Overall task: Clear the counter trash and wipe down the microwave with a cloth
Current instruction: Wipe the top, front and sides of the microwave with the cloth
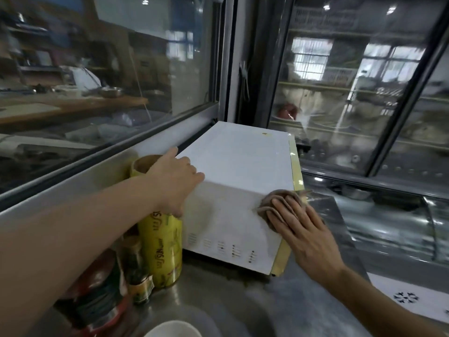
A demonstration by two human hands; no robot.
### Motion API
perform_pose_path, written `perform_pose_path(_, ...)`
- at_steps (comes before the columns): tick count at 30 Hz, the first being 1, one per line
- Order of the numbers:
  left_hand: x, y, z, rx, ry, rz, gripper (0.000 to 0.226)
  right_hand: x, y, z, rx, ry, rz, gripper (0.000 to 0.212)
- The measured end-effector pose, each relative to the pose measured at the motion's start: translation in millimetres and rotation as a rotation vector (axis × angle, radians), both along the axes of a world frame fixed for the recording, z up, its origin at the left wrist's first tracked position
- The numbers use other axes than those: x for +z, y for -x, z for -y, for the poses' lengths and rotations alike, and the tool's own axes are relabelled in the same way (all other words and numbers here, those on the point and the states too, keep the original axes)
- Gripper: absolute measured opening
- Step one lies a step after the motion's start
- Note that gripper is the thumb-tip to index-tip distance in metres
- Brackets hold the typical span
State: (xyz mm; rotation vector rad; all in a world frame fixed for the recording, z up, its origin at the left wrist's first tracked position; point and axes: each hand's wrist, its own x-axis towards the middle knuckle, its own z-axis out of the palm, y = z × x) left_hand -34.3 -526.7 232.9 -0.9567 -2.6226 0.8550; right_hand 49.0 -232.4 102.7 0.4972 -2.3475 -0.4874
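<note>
White microwave (239, 166) on steel tabletop (218, 295): left hand (178, 177) flat, steadying its top corner; right hand (301, 229) flat, fingers straight, pressing brown cloth (272, 200) to its side panel; advise firm overlapping strokes.

The right hand (306, 229) presses a brown cloth (269, 203) flat against the white microwave (243, 161); the left hand (177, 183) steadies its corner.

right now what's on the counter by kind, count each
microwave: 1
cloth: 1
yellow wrap roll: 1
bottle: 1
red-labelled container: 1
white bowl: 1
total: 6
</note>
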Motion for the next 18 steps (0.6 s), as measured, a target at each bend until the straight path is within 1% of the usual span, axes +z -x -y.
perform_pose_path(2, 0, 5, 2, -0.018, 0.034, -0.005, 0.088, 3, 13, 15, 0.031, -0.015, -0.026, 0.07)
perform_pose_path(5, -2, 9, 7, -0.048, 0.04, -0.022, 0.093, 7, 40, 57, 0.092, -0.024, -0.01, 0.063)
perform_pose_path(9, -7, 11, 10, -0.071, 0.02, -0.049, 0.084, 1, 73, 110, 0.165, -0.089, -0.012, 0.054)
perform_pose_path(12, -4, 9, 10, -0.062, 0.008, -0.038, 0.08, -11, 74, 103, 0.178, -0.191, 0.013, 0.048)
perform_pose_path(15, -4, 8, 10, -0.059, 0.003, -0.043, 0.077, -18, 58, 68, 0.211, -0.304, 0.013, 0.049)
perform_pose_path(16, -4, 8, 10, -0.056, 0.001, -0.043, 0.077, -14, 53, 61, 0.201, -0.304, -0.007, 0.052)
perform_pose_path(18, -4, 9, 10, -0.061, -0.001, -0.049, 0.078, -2, 51, 63, 0.134, -0.218, -0.025, 0.057)
